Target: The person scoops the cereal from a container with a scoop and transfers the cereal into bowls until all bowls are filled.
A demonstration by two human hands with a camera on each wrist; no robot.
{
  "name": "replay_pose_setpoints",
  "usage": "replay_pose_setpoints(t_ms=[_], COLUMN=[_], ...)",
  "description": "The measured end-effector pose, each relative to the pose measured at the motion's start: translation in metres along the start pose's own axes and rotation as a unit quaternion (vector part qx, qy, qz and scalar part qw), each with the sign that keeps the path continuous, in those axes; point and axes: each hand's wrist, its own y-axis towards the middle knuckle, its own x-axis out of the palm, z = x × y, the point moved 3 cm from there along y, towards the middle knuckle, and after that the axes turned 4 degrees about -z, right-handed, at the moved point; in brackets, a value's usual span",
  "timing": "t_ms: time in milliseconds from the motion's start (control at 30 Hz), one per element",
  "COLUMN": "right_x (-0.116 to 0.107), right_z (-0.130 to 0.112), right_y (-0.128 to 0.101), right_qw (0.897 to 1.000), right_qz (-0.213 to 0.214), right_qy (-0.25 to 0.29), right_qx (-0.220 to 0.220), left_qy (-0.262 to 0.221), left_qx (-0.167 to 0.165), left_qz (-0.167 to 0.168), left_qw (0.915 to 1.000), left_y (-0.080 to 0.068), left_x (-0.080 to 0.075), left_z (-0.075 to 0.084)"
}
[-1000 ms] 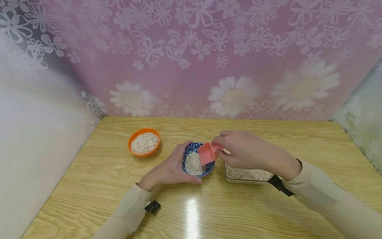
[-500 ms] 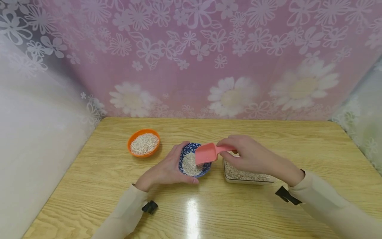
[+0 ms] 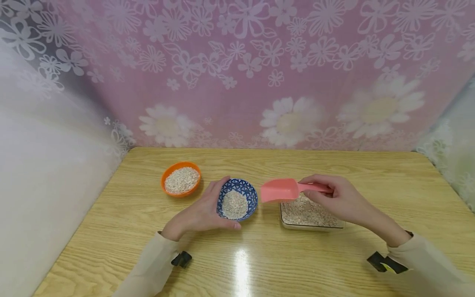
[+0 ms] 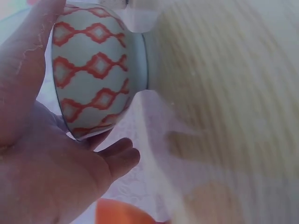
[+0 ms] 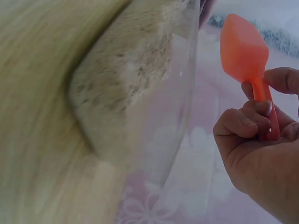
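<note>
My left hand [image 3: 202, 212] holds a small bowl [image 3: 252, 194], thumb on the near side and fingers round the far side. Its inside is patterned blue and white, and a layer of pale oat flakes [image 3: 234, 205] covers the bottom. In the left wrist view the bowl's outer wall [image 4: 93, 67] carries a red diamond pattern. A pink scoop [image 3: 280, 190] is gripped by its handle in my right hand [image 3: 339, 198]. The scoop looks emptied, tilted with its mouth toward the bowl, over the left end of a clear box [image 3: 311, 227] of flakes.
Behind and left of the bowl stands an orange bowl [image 3: 163, 181] filled with flakes. The wooden table [image 3: 297, 264] ends at a pink flowered curtain [image 3: 222, 99] at the back. A white wall [image 3: 48, 165] rises along the left side.
The scoop has moved right, from over the blue bowl toward the box, along with my right hand. My left hand and the bowl have shifted slightly left.
</note>
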Motion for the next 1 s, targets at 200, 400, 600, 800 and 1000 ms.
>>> replay_pose_setpoints(t_ms=[200,400,600,800,1000], right_x=[-0.012,-0.019,-0.014,-0.018,-0.034], right_z=[0.021,0.038,0.041,0.038,0.038], right_y=[-0.023,-0.037,-0.040,-0.041,-0.046], right_qw=[0.999,0.998,0.998,0.995,0.986], right_qz=[0.017,0.031,-0.003,-0.015,-0.013], right_qy=[0.022,-0.007,-0.015,-0.067,-0.147], right_qx=[0.020,0.047,0.056,0.073,0.075], left_qy=[0.009,-0.004,-0.022,-0.017,-0.010], left_qx=[0.010,0.049,0.076,0.090,0.106], left_qz=[0.026,0.078,0.051,0.016,0.014], left_qw=[0.9996,0.9958,0.9956,0.9957,0.9942], left_y=[-0.003,0.000,0.007,0.013,0.021], left_x=[-0.004,-0.003,0.013,0.029,0.039], left_z=[0.011,0.034,0.055,0.074,0.086])
